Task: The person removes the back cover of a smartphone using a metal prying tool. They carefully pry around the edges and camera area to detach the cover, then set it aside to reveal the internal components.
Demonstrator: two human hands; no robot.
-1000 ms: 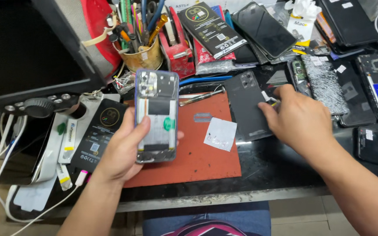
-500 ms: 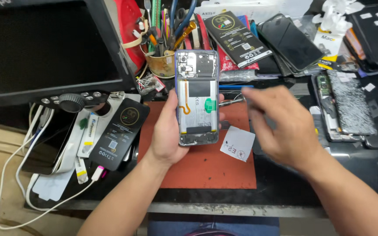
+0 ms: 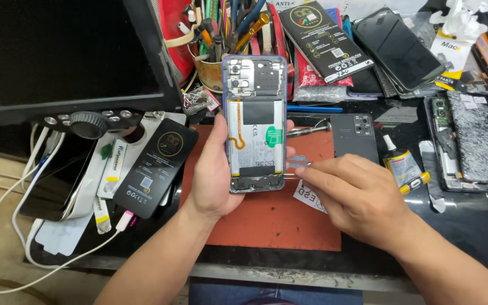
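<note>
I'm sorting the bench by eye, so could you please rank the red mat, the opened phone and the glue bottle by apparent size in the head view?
1. red mat
2. opened phone, though held nearer the camera
3. glue bottle

My workbench (image 3: 470,237) has a glossy black top under even, bright light. A red-brown work mat (image 3: 266,220) lies at its centre. A large dark monitor (image 3: 57,51) stands at the back left, with white cables (image 3: 7,214) trailing below it. A cup of tools (image 3: 221,39) stands behind the mat.
</note>
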